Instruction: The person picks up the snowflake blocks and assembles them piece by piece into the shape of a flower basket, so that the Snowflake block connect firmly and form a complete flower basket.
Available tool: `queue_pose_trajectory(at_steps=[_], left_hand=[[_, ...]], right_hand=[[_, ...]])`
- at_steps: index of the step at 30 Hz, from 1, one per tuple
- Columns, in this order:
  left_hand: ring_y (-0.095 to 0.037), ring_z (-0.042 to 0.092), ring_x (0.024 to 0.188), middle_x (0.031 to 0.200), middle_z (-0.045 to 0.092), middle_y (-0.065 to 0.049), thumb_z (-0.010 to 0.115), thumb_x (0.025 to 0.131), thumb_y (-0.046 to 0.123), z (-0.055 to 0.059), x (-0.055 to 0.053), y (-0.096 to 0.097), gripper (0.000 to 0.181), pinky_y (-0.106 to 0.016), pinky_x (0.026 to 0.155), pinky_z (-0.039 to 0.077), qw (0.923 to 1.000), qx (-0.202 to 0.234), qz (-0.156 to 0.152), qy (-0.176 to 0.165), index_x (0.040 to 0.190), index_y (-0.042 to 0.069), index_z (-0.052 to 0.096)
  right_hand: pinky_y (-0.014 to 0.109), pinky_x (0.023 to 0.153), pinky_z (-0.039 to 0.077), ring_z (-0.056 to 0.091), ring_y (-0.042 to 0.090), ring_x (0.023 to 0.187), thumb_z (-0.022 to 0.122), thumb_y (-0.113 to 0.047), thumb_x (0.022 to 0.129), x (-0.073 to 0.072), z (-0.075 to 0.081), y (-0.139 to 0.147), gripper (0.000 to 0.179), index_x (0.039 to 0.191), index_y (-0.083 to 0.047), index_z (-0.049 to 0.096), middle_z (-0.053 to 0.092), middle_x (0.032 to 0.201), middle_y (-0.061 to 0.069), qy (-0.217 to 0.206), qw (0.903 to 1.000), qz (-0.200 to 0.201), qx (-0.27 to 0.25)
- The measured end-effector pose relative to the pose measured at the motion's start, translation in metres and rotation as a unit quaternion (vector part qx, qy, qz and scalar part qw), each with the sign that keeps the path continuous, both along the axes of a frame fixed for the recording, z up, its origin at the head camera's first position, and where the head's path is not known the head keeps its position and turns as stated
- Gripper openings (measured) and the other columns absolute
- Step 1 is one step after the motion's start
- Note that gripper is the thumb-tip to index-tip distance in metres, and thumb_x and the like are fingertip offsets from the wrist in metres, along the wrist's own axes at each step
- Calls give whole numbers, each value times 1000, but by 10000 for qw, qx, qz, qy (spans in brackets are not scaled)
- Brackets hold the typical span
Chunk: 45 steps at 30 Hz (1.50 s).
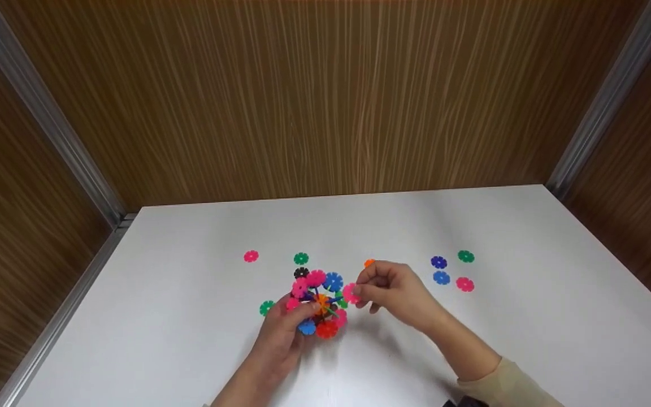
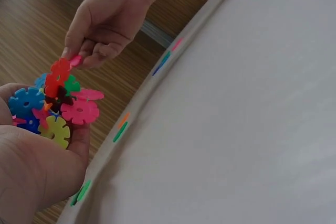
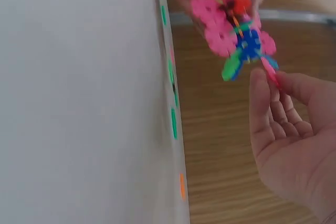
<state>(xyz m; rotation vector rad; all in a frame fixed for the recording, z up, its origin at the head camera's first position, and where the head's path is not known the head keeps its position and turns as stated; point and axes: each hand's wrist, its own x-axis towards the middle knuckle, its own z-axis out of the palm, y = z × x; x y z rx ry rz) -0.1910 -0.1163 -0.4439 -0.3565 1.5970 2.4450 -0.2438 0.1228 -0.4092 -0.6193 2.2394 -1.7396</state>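
Note:
A cluster of interlocked, notched plastic flower discs (image 1: 327,328) in pink, blue, red, green, orange and other colours is held up over the table. My left hand (image 1: 281,333) grips it from the left, thumb across its near side. Between thumb and index finger, my right hand (image 1: 396,294) pinches a pink flower disc (image 1: 351,293) at the cluster's right side. In the right wrist view that pink disc (image 3: 270,71) is edge-on beside a blue disc (image 3: 249,44) of the cluster; whether they are joined I cannot tell. A yellow disc (image 2: 56,131) shows low on the cluster in the left wrist view.
Loose discs lie on the white table (image 1: 190,339): pink (image 1: 251,256) and green (image 1: 301,258) behind the cluster, green (image 1: 267,307) by the left hand, orange (image 1: 369,263) partly behind the right hand, several at right, including dark blue (image 1: 438,262). Wood-patterned panels (image 1: 325,102) enclose the table.

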Motion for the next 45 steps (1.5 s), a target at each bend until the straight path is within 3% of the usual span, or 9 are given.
queue_pose_trajectory(at_steps=[7,19,22,27,32,35,38,42,45], left_hand=[[-31,50,142,156,52,-18,78,95,15,0,2,1,72,-47,120,39,9996,-170,-16,242,155,0,42],[-27,57,135,151,58,-14,82,93,20,1,4,3,71,-41,113,49,9953,-739,-49,624,152,2,47],[-28,55,138,151,58,-13,83,92,22,1,4,4,74,-45,116,46,9954,-740,-65,610,153,3,46],[-31,47,143,154,55,-13,79,95,26,2,4,5,73,-59,125,29,9983,-331,-207,432,154,1,46],[-32,50,143,153,56,-14,81,94,22,1,3,5,73,-51,122,38,9990,-248,-305,206,154,-2,46],[-33,48,144,154,53,-16,80,93,17,2,3,4,72,-47,121,39,9995,-200,-140,189,153,-3,45],[-34,43,147,159,48,-18,79,93,13,2,2,4,72,-47,123,35,9999,-43,5,137,154,-3,44],[-34,40,149,162,44,-17,80,94,13,2,0,3,76,-46,122,36,9999,142,60,-36,157,-2,40],[-34,41,149,162,43,-18,80,94,13,1,-1,1,76,-45,121,37,9997,231,83,-76,157,-3,39]], right_hand=[[29,71,63,76,31,84,78,-14,98,10,-4,-13,17,101,1,68,75,92,14,279,9987,-403,-136],[30,75,64,75,28,79,75,-4,98,14,-9,-20,8,96,1,68,76,89,13,501,9979,-320,-238],[29,75,64,75,27,80,75,-5,99,12,-10,-18,7,98,0,69,76,91,13,541,9977,-350,-221],[26,74,62,74,31,85,76,-11,99,5,-12,-13,10,102,-3,69,75,94,11,691,9966,-421,-152],[27,75,61,73,38,92,75,-16,101,-3,-10,-3,15,108,-4,72,76,100,11,624,9979,-166,-93],[34,82,62,72,38,100,75,-18,101,-14,-6,13,21,116,-3,74,77,109,12,558,9984,-89,-29],[34,88,61,72,32,106,77,-17,99,-29,-4,45,26,121,-4,75,76,115,13,624,9972,-355,188],[25,84,58,69,24,104,78,-12,97,-45,-8,97,24,119,-4,76,75,118,15,750,9904,-805,833],[24,82,57,65,25,107,78,-11,97,-51,-13,127,24,120,-5,77,73,121,14,738,9818,-1006,1431]])
